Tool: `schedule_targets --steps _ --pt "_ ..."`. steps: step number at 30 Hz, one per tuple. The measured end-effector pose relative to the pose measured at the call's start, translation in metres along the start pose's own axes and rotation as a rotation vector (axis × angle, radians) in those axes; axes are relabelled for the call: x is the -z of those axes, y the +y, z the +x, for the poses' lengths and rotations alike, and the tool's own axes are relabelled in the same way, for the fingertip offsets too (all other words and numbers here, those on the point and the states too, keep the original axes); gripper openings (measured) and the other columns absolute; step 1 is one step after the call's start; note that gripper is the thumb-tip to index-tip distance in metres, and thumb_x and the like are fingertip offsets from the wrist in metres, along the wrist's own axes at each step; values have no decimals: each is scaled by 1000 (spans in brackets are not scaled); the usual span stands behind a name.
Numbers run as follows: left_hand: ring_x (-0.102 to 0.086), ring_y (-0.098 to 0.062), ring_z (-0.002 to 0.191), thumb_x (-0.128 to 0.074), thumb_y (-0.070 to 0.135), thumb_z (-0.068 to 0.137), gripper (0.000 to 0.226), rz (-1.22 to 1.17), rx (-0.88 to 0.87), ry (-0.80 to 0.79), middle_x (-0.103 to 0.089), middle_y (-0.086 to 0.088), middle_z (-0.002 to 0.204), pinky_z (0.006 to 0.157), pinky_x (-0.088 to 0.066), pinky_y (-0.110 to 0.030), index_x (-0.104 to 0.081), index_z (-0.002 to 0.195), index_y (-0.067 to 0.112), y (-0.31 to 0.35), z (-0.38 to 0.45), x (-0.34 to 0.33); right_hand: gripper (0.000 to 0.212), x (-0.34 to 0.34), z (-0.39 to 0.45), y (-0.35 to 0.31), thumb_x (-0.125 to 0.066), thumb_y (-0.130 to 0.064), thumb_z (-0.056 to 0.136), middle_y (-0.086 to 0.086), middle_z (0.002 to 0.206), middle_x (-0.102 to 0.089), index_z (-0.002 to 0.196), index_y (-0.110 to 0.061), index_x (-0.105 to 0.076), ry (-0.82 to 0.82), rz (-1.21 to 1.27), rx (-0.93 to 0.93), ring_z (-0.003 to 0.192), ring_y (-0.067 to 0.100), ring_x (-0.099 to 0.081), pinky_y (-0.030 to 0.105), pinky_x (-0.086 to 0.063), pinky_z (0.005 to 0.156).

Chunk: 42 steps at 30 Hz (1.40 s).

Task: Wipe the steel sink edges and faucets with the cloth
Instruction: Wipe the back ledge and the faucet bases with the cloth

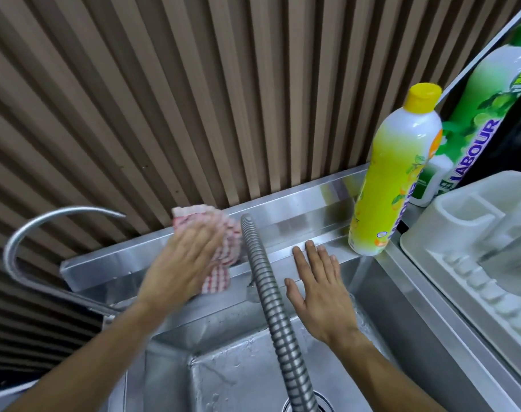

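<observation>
Left hand (185, 264): lying flat with fingers extended and close together, pressing the red-and-white checked cloth (220, 251) against the raised back ledge of the steel sink (298, 209); the hand is motion-blurred, so the thumb's position cannot be told. The cloth is showing above and to the right of the fingers, its lower part hanging over the ledge toward the basin, just left of the corrugated metal hose (268, 292). Right hand (315, 289): resting palm-down with fingers straight and slightly spread, fingertips touching the sink's back edge, holding nothing. The hose is running between the two hands, from the back ledge down toward the drain at the bottom of the view. Curved steel faucet (30, 230): arching at the left, apart from both hands. Yellow-capped detergent bottle (396, 179): standing upright in the sink's back right corner, just beyond the right hand's fingertips. Green-capped bottle (491, 108): standing behind it at the right. White plastic dish rack (461, 221): sitting to the right of the sink. Ribbed brown wall panel (194, 84): rising behind the ledge.
</observation>
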<state>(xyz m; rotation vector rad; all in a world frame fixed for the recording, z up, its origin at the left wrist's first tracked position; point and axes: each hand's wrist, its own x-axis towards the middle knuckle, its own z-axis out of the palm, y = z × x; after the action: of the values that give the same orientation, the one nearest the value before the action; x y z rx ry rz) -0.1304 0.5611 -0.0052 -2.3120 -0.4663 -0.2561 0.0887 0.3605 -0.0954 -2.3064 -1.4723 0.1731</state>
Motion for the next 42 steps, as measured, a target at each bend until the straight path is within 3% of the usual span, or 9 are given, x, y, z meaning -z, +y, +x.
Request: schedule_targets --steps 5,9,13,18,21,27,30,34,42 --pt "7 -37 158 -51 33 103 86 -185 258 -136 10 -19 170 128 3 -53 5 163 5 2 -40 7 80 4 0 -6 17 -67 93 1 169 22 162 -27 10 -26 -16 -5 154 19 27 38 20 124" --pt "40 -43 144 -24 17 103 75 3 53 -263 41 -25 156 124 18 -45 28 154 -1 22 17 24 77 6 -1 -11 10 -61 96 6 169 20 163 -23 7 -39 -32 -10 155 24 24 39 20 124" --pt "15 -38 153 22 -29 74 69 270 -315 -328 30 -29 158 128 -8 -39 40 138 -15 47 62 30 74 10 1 -8 -12 -56 102 12 171 6 164 -15 -5 -41 -60 18 157 30 12 44 11 127" --pt "22 -28 153 -10 0 99 68 103 -373 -355 29 -14 164 116 19 -49 27 156 6 53 50 28 76 14 2 0 -25 -55 102 14 171 1 164 -15 -10 -54 -20 62 158 32 7 43 9 127" --pt "19 -19 155 -23 25 108 66 -156 -214 -462 22 -1 167 123 17 -43 19 158 18 37 3 19 78 12 1 7 -42 -51 103 11 172 4 165 -17 -8 -85 -3 85 158 30 10 42 10 127" --pt "12 -5 156 -11 45 109 59 -814 319 -563 9 12 169 128 8 -32 -2 164 26 49 -86 36 86 13 -2 0 -5 -56 89 12 172 4 164 -15 -8 -72 25 81 158 29 12 43 11 127" --pt "17 -12 157 -2 51 105 65 -808 475 -574 14 7 169 129 6 -39 2 164 24 88 -70 34 77 12 0 0 -15 -56 100 13 172 -1 164 -14 -11 -38 40 51 158 31 7 45 7 128" --pt "12 -16 158 -22 51 108 68 -741 305 -542 8 2 173 129 -6 -44 1 165 22 114 -19 14 72 10 -3 1 -51 -39 107 20 168 -19 161 -11 -14 40 140 67 157 38 -11 56 -10 127" --pt "0 -18 159 -8 57 107 64 -736 617 -568 3 5 172 128 -9 -45 6 164 29 85 -99 31 69 22 -5 -6 -48 -40 108 16 170 -12 162 -13 -15 -22 150 49 158 33 -2 48 0 128"
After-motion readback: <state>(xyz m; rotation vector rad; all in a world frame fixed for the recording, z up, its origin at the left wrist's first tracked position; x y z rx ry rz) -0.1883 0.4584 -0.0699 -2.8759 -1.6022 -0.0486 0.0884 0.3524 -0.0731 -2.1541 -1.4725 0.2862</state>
